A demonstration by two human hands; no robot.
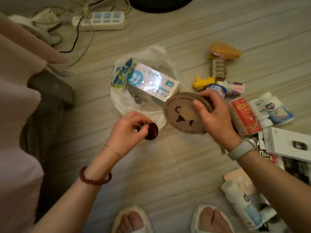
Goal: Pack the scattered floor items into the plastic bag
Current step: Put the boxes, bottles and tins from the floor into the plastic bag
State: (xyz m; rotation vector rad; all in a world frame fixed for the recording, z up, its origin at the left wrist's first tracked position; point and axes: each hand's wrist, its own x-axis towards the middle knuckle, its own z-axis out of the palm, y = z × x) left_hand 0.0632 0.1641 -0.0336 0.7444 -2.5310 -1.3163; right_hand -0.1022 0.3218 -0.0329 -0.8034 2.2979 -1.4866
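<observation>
Head view is taken looking down at the floor (185, 36), where the plastic bag (156, 54) lies crumpled with a tissue box (151, 83) resting on or in its mouth; whether the box is fully inside cannot be told.

Several risks are judged from here. Both hands are occupied, so the bag's mouth is held open by neither, and it could collapse or slide on the smooth floor when something is pushed in. The box fills much of the opening, so the wide cardboard disc (181, 115) could catch on the box edge or on the thin film and tear it. The small dark round lid (152, 131) is held only by fingertips and could be dropped and rolled away.

The left hand (127, 130) is raised just above the floor, near the bag's near edge, its thumb and fingers curled and pinching the dark lid. The right hand (213, 113) is held just beside the box, fingers bent over the top rim of the cardboard disc and thumb pressed on its printed face, so the disc is gripped tilted toward the camera.

Still unpacked are the bottles and cartons (262, 111) near the right wrist, a yellow toy (202, 83), and a tube (242, 202) beside the slippered feet, all well apart from the bag.
</observation>
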